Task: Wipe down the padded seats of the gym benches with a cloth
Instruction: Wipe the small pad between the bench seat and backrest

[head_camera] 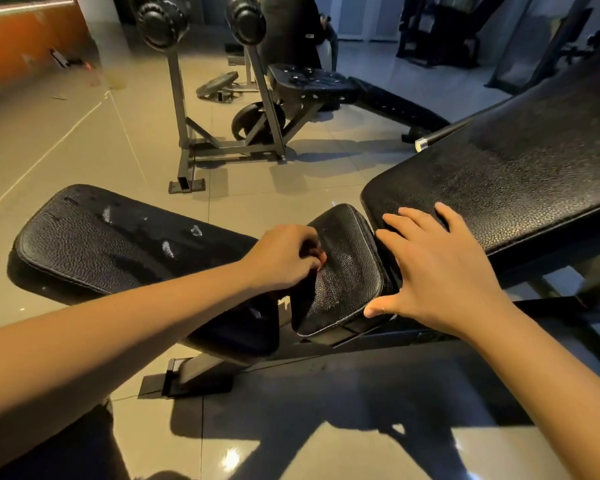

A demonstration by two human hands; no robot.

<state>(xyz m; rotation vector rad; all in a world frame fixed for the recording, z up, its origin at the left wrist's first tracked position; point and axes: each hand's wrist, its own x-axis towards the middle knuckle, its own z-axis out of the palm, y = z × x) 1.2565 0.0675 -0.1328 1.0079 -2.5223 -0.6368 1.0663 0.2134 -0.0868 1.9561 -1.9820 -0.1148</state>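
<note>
No writing can be read here; a pale tag on the dark upholstered machine point(291, 32) at the back is too small to make out. The near gym bench carries three black pads in pebbled, leather-like vinyl with stitched, rounded edges: a broad seat pad point(94, 244) on the left, a small squarish middle pad point(347, 271), and a long back pad point(499, 181) rising to the right. The seat pad bears whitish smears point(167, 249) and damp-looking patches.

The left hand point(284, 258) sits at the left edge of the middle pad, fingers curled tight with thumb and fingertips bunched against the vinyl; whether they pinch anything cannot be told. The right hand point(440, 271) lies flat with fingers spread and straight, fingertips on the lower end of the back pad and thumb at the near right corner of the middle pad.

A dark square-tube steel frame point(201, 372) stands on glossy beige floor tiles point(84, 150). Beyond stand a grey metal rack point(181, 109), a second black bench point(312, 84) and a round weight plate point(219, 85)
</note>
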